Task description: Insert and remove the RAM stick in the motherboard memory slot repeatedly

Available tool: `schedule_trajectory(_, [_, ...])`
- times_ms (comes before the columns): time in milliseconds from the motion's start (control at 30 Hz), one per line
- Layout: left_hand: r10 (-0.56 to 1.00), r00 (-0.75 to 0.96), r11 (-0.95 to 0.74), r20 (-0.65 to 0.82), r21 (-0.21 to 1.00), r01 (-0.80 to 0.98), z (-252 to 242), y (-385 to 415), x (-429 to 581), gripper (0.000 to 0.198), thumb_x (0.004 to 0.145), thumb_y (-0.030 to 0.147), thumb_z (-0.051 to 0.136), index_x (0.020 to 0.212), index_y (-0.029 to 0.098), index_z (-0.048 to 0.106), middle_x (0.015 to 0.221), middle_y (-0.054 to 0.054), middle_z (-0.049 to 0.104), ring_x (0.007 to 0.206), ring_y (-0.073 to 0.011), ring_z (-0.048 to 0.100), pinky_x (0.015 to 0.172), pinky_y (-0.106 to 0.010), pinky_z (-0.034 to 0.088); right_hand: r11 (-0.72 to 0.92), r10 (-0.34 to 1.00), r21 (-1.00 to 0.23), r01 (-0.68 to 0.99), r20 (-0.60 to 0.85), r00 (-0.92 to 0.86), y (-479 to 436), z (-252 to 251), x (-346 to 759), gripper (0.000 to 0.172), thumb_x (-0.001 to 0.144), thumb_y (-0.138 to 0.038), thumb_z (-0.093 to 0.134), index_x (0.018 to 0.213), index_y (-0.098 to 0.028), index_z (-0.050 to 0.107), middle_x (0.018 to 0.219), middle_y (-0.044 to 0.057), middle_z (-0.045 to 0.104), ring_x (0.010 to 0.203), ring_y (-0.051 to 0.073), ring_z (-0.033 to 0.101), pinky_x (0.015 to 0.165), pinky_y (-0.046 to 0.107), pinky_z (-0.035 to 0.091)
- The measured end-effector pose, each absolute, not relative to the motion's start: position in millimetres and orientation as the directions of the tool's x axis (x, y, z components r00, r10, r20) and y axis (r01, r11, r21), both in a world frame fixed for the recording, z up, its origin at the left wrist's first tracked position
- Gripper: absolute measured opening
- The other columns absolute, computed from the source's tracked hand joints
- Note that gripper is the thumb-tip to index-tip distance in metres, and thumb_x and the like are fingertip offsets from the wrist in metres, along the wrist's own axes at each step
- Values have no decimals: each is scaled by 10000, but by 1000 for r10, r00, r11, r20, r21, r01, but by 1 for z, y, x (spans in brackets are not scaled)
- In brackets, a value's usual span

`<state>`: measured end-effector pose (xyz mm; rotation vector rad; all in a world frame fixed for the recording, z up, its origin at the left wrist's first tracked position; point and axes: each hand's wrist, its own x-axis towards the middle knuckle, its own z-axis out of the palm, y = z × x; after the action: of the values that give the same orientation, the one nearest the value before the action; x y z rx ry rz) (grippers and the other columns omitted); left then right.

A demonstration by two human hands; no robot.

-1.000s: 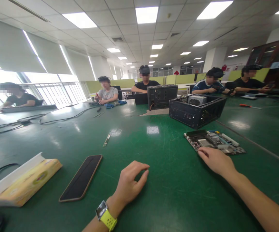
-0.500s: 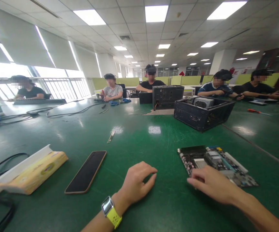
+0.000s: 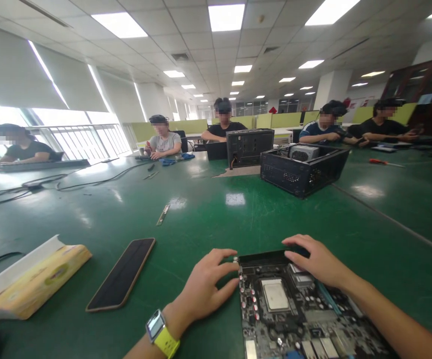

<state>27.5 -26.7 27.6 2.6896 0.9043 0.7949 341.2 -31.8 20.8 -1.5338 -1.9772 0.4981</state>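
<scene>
Lime watch strap (image 3: 167, 343) is circling the L wrist; L hand (image 3: 212, 281) is keeping fingers half-curled and parted, tips sitting at the L edge of the mobo (image 3: 302, 321), near its far corner. Touching or just beside: can't tell. R hand (image 3: 323, 262) is gaping too, thumb + index spread at the far edge; R forearm is passing above the R side. No firm grip showing on either. Mobo is lying on the table (image 3: 201, 229), apparently flat, CPU (image 3: 276, 294) facing up, near edge running out of frame.

Step, my read: positioning the board, hands bracketing it, not clamping. Next move, if it's shifting the board, would be calling for both hands closing on PCB edges, fingers staying off the CPU.

Edges/room: L hand is taking up part of the gap btwn board and phone (image 3: 121, 275). RAM stick (image 3: 162, 215) is lying beyond the phone; tissue pack (image 3: 47, 279) is sitting farther L. Straight ahead, green surface is stretching from the far edge to a topless PC case (image 3: 287, 172), 2nd case (image 3: 251, 148) standing just L and farther back. Screwdriver (image 3: 378, 161) is resting far R. Ppl (image 3: 167, 144) are sitting round the far sides, well apart.
</scene>
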Motion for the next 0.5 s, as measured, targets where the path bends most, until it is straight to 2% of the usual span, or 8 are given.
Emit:
schedule_trajectory(133, [585, 730, -809, 353, 321, 494, 28, -28, 28, 303, 854, 310, 569, 1147, 235, 595, 1298, -94, 532, 1147, -253, 504, 958, -443, 444, 284, 959, -587, 759, 168, -229, -30, 14, 335, 245, 851, -385, 518, 952, -223, 672, 972, 43, 671, 937, 220, 557, 874, 385, 409])
schedule_trajectory(233, [573, 742, -816, 348, 328, 476, 28, -28, 28, 366, 843, 328, 587, 1192, 220, 565, 1257, -94, 566, 1137, -249, 504, 966, -445, 432, 296, 955, -598, 745, 180, -235, -34, 15, 328, 222, 855, -365, 522, 955, -235, 672, 971, 33, 671, 932, 211, 554, 867, 376, 403])
schedule_trajectory(400, [581, 701, -811, 413, 360, 461, 26, -24, 27, 213, 860, 274, 554, 1036, 183, 636, 1018, -85, 659, 995, -227, 547, 886, -407, 464, 338, 941, -620, 708, 195, -278, -42, 15, 315, 191, 867, -323, 513, 936, -252, 677, 953, 22, 675, 927, 202, 552, 858, 368, 398])
schedule_trajectory(500, [567, 678, -822, 467, 371, 432, 25, -23, 27, 167, 862, 232, 543, 978, 179, 650, 957, -83, 666, 924, -218, 559, 833, -388, 471, 349, 936, -632, 692, 203, -287, -44, 15, 311, 187, 874, -308, 508, 929, -253, 678, 951, 18, 678, 926, 198, 555, 866, 370, 393])
